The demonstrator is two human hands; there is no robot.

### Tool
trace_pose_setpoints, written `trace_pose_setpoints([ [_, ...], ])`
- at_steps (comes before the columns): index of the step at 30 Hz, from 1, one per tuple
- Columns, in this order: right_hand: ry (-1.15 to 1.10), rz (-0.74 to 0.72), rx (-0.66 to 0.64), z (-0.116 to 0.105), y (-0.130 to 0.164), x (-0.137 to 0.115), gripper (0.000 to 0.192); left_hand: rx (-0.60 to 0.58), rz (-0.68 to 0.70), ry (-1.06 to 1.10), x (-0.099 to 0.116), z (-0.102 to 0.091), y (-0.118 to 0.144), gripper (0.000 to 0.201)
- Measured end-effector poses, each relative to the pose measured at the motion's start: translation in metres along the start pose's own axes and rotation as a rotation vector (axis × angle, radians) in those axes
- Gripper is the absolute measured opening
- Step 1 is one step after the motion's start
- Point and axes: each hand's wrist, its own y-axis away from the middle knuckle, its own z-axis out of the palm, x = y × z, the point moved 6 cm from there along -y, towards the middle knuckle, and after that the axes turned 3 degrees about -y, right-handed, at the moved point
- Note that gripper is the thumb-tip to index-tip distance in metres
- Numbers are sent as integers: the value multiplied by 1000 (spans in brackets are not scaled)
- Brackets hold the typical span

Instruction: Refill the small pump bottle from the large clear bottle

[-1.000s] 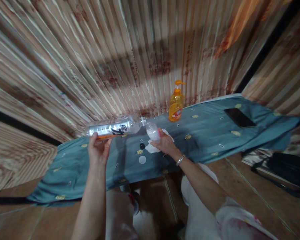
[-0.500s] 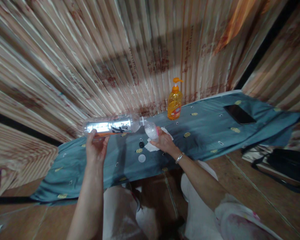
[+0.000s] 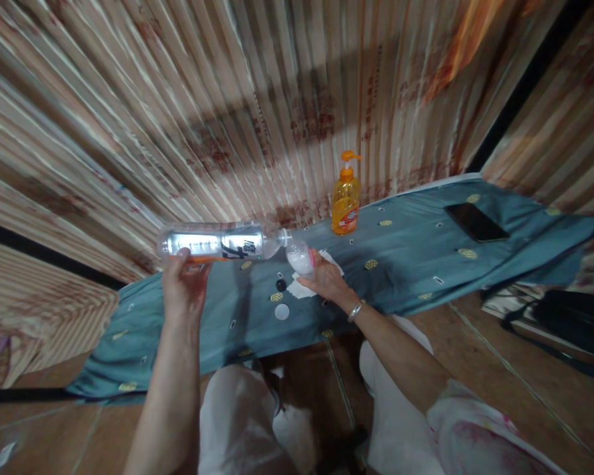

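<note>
My left hand is closed around the lower part of a large clear plastic bottle with a printed label. That bottle lies nearly level in the air, its neck pointing right. My right hand grips a small clear bottle, whitish inside, with a pink part by the fingers. The large bottle's neck meets the top of the small bottle; whether one sits inside the other I cannot tell. Beneath the small bottle lies a crumpled white tissue. A black cap and a white disc rest on the cloth nearby.
An orange pump bottle stands at the back of the cloth-covered table. To the right lies a black phone. A striped curtain hangs behind, and a dark bag is at the lower right.
The large bottle's base and my left hand have shifted slightly left and up. My right hand and the small bottle have hardly moved, and the two bottles remain together.
</note>
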Motion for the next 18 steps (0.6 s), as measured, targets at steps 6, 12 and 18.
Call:
trace_pose_setpoints([
  [6,0,-12,18,1,0,0,79,-40,36,-25,7,6,2,28],
  [12,28,-13,16,2,0,1,81,-72,70,-57,15,11,5,31],
  [18,29,-12,21,3,0,2,79,-63,81,-57,17,14,5,35],
])
